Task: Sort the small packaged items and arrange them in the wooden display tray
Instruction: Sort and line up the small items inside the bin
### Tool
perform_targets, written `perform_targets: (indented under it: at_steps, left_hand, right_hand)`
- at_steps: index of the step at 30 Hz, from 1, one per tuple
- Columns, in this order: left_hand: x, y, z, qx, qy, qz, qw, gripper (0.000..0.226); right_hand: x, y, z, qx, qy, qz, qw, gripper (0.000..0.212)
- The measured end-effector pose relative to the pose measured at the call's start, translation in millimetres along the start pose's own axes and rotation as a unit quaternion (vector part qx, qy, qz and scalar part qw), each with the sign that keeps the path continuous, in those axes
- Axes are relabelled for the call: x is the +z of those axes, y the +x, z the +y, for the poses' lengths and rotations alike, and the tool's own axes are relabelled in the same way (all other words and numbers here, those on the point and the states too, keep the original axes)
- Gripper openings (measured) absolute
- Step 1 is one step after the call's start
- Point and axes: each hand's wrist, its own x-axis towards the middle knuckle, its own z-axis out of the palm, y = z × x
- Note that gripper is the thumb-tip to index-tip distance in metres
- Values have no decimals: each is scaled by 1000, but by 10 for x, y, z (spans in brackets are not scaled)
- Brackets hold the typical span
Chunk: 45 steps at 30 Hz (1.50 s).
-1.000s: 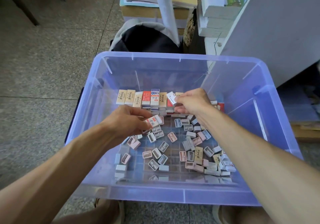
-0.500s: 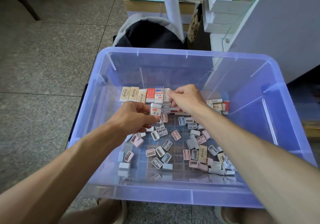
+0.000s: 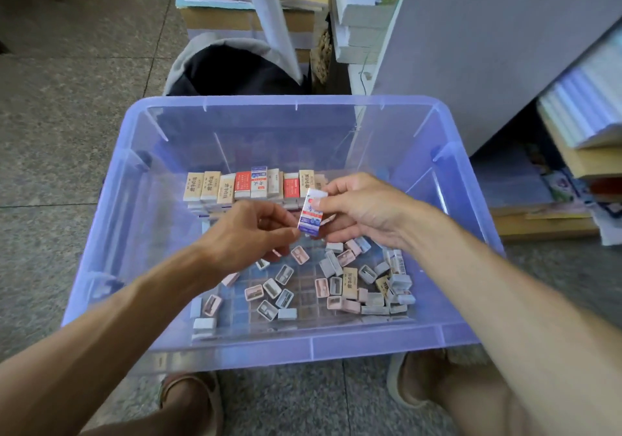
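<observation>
A clear blue plastic bin (image 3: pixel 313 344) holds a wooden grid tray (image 3: pixel 304 289) on its floor. A row of small packets (image 3: pixel 250 185) stands upright along the tray's far edge, tan, red and white-blue. Several loose small packets (image 3: pixel 340 286) lie scattered over the tray. Above the bin's middle a white, red and blue packet (image 3: pixel 311 212) is held up. My right hand (image 3: pixel 363 210) pinches its top. My left hand (image 3: pixel 250 233) pinches its lower edge with fingers curled.
A dark backpack (image 3: pixel 232 68) sits just behind the bin, with stacked boxes and papers (image 3: pixel 249 1) beyond it. A grey cabinet (image 3: pixel 488 48) and shelves of books (image 3: pixel 585 166) stand on the right. My sandalled feet (image 3: pixel 192 398) are under the bin's near edge.
Both hands have drawn back from the standing row toward the bin's middle and risen. They hold a white, red and blue packet between them; the row looks fuller than before.
</observation>
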Motion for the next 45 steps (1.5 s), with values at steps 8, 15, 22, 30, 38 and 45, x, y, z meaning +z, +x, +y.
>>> perform_targets:
  at_steps: [8,15,22,30,38,45]
  left_hand:
    - [461,441,-96,93,290,-193,933,23]
    - [1020,892,-368,294,558,-263,730,67]
    - [1002,901,-500,309,616,-237,685,61]
    - [1005,821,-626,291,593,-261,704,45]
    - [1035,809,-539,202,436,-290,828,17]
    - [1306,683,-531,146,366,-321,861,13]
  right_hand:
    - [-508,-113,88,17,58,84,995,5]
    - [-537,-2,51,-36,86,133,987,10]
    - [-572,20,73,-35,77,134,987,8]
    - [-604,66,101,-40,76,146,986,6]
    - [-612,100,104,-47,71,167,982,6]
    - [-602,132,108,-45,70,176,981,5]
